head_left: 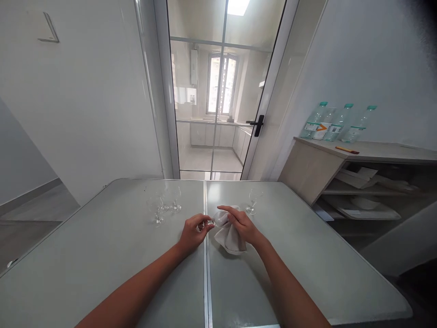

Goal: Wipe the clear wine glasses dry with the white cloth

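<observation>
My left hand (194, 231) is closed round the foot and stem of a clear stemmed glass (212, 222) held sideways over the table. My right hand (241, 223) grips a beige cloth (229, 238) wrapped over the glass's bowl; the cloth hangs down onto the grey table (102, 255). A few more clear stemmed glasses (164, 206) stand upright to the left of my hands. One single glass (252, 201) stands to the right, just beyond my right hand.
A seam (205, 282) runs down the table's middle. Behind the table is a glass door (221, 91) with a black handle. A wooden shelf unit (362, 173) at the right carries several plastic bottles (336, 122) and papers.
</observation>
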`<state>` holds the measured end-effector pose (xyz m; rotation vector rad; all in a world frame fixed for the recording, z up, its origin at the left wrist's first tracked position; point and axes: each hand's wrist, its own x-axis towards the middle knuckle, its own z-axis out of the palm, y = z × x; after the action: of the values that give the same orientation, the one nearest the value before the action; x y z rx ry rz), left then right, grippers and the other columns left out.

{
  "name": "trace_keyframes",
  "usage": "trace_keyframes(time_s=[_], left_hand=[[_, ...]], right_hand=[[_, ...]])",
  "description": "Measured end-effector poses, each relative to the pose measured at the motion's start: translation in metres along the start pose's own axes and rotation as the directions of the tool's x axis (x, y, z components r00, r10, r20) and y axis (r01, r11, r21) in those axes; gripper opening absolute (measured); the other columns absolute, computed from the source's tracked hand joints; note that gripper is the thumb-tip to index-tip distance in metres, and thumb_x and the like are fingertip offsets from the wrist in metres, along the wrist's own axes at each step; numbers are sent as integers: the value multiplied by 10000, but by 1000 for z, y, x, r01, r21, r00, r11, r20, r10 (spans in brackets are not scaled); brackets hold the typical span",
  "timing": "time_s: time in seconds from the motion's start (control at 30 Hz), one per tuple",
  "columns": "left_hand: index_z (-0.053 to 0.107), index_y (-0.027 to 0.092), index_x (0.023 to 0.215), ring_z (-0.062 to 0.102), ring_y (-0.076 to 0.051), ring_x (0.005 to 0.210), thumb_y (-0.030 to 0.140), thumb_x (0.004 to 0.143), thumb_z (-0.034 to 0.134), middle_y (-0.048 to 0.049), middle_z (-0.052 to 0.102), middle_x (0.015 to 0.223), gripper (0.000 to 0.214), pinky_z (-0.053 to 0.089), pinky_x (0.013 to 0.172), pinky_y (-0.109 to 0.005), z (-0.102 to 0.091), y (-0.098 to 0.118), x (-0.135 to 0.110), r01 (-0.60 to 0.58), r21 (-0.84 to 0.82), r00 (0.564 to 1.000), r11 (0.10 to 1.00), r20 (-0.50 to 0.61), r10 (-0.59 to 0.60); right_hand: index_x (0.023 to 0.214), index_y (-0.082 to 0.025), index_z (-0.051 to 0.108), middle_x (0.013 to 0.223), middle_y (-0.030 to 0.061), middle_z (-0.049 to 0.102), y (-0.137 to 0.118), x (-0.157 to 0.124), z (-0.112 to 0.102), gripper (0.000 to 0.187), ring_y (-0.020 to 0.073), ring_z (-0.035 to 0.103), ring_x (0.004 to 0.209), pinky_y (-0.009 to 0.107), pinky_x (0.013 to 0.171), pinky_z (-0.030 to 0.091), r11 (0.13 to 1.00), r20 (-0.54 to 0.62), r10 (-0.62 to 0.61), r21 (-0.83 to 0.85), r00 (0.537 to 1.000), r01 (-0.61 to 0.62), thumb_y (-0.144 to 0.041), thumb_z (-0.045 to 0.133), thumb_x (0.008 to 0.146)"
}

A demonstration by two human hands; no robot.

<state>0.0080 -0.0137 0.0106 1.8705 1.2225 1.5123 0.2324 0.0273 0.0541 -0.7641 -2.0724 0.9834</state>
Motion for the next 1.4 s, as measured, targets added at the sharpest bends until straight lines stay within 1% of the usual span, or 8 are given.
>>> trace_keyframes(time_s=[0.23,0.37,0.57,0.73,0.93,1.03,1.17,1.4], left_hand=[[748,241,891,461,-150,579,380,785,765,-13,603,667,175,407,628,-286,3,-3,-1,-2,-34,1000,999,-14,2],[738,233,923,467,-152,588,353,800,750,-13,591,677,171,403,630,-286,4,-3,-5,-12,-33,1000,999,-15,11],[750,239,889,490,-173,620,353,795,757,-24,599,675,149,411,651,-298,3,-5,-5,9,-71,1000,997,-18,-10],[752,244,884,507,-174,633,330,806,748,-31,617,695,116,415,655,-295,4,-7,-2,-8,-32,1000,999,-2,8],[736,236,903,479,-158,604,335,820,733,-12,607,687,129,409,650,-288,4,-1,0,36,-32,999,999,-15,-36],[726,237,929,484,-159,614,325,841,709,-12,603,698,125,413,657,-292,3,-3,0,13,-1,1000,1000,-21,-13],[712,236,943,497,-157,617,312,865,680,-18,608,718,114,412,633,-283,4,-10,-1,-53,52,998,997,32,52],[684,222,956,508,-149,624,269,898,645,-18,610,724,84,410,627,-266,5,-16,-7,-180,166,979,970,123,161]], right_hand=[[1313,-239,633,1085,58,678,-12,-3,-6,566,247,604,974,357,901,449,956,-37,88,284,995,-74,-601,323,1006],[1346,-271,601,1241,50,638,-10,-3,-3,517,257,577,1074,362,979,409,981,-126,-1,191,992,25,-589,401,991],[1367,-263,578,924,22,670,-2,1,4,496,218,581,844,349,840,447,999,-67,50,7,997,-50,-553,413,1000],[1246,-253,664,979,28,673,-7,2,1,474,225,584,914,348,879,432,990,-37,103,99,994,-99,-562,402,1000],[1009,-226,737,908,28,638,-4,3,-2,425,180,533,762,282,694,420,912,-266,208,401,941,-88,-573,500,951],[1004,-225,732,895,32,632,-2,2,-4,435,188,527,765,285,692,430,897,-337,247,435,908,-82,-598,523,927],[1198,-242,667,897,27,632,-8,0,-3,508,200,545,782,304,724,451,904,-234,233,410,944,-122,-626,435,960],[1279,-257,626,916,27,663,-10,2,4,509,222,578,870,366,877,445,993,-52,90,87,995,-85,-607,403,985]])
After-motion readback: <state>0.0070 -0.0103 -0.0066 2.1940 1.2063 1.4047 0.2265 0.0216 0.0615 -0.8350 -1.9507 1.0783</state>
